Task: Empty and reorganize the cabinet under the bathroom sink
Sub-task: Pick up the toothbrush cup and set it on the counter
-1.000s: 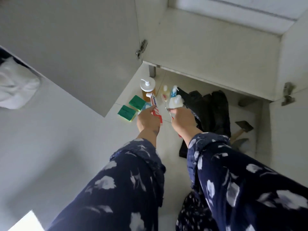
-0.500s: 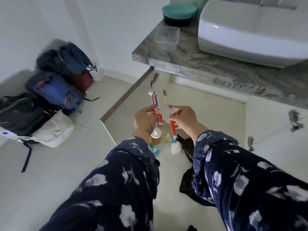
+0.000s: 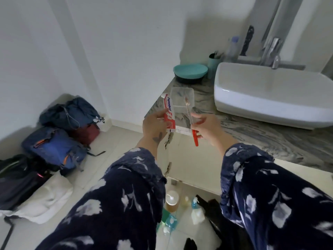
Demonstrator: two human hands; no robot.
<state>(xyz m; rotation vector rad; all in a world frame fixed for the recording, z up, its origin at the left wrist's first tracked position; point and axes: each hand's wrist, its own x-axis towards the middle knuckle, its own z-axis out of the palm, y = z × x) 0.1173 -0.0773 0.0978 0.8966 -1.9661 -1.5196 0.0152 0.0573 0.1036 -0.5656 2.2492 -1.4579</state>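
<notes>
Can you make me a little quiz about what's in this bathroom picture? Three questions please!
1. True or false: the left hand holds the toothpaste tube.
2. What does the right hand hold? A) a sponge B) a toothbrush C) a cup
3. Fill in: the clear plastic container sits on the marble ____, left of the white sink.

Key: 1 true. 2 B. 3 countertop.

Left hand (image 3: pixel 155 123) grips toothpaste tube (image 3: pixel 169 112); right hand (image 3: pixel 207 128) pinches toothbrush (image 3: pixel 193 129) before marble counter (image 3: pixel 261 134).
</notes>
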